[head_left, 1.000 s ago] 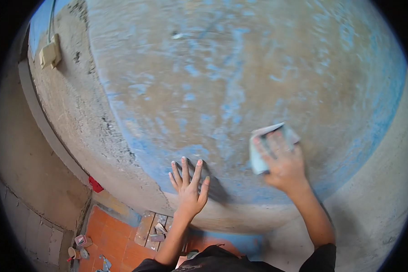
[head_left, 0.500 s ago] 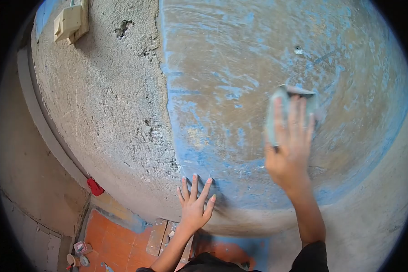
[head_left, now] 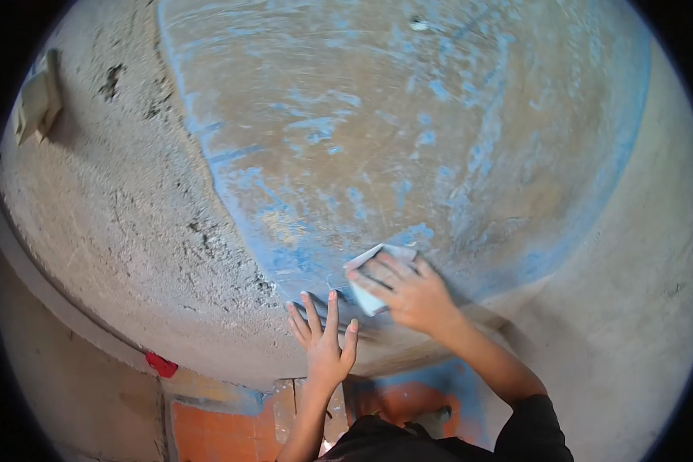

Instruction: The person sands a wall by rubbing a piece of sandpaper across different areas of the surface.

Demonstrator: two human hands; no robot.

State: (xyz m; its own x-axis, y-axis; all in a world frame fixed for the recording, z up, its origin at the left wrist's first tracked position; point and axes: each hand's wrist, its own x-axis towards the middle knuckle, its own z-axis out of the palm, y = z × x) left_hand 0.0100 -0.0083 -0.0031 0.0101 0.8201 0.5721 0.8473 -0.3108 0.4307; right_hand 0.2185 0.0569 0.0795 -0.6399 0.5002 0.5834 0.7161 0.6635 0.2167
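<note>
My right hand (head_left: 417,299) presses a folded, pale sheet of sandpaper (head_left: 369,300) against the wall, with its fingers laid over the sheet. Under it, the painted wall section (head_left: 285,177) is brownish with worn blue patches and a blue border. To the left of the sheet, my left hand (head_left: 327,350) rests on the lower wall with fingers spread and nothing in them. The sheet's abrasive side is hidden against the wall.
Rough bare plaster (head_left: 146,208) with pits lies left of the blue edge. A switch box (head_left: 38,104) juts out at upper left. A red cloth-like item (head_left: 162,364) hangs low. Orange floor tiles (head_left: 223,431) show below, and a small metal fixture (head_left: 418,24) sits high up.
My right hand has swept down and left with the sandpaper, ending close to my left hand. The view has shifted right and tilted. My left hand stays on the wall.
</note>
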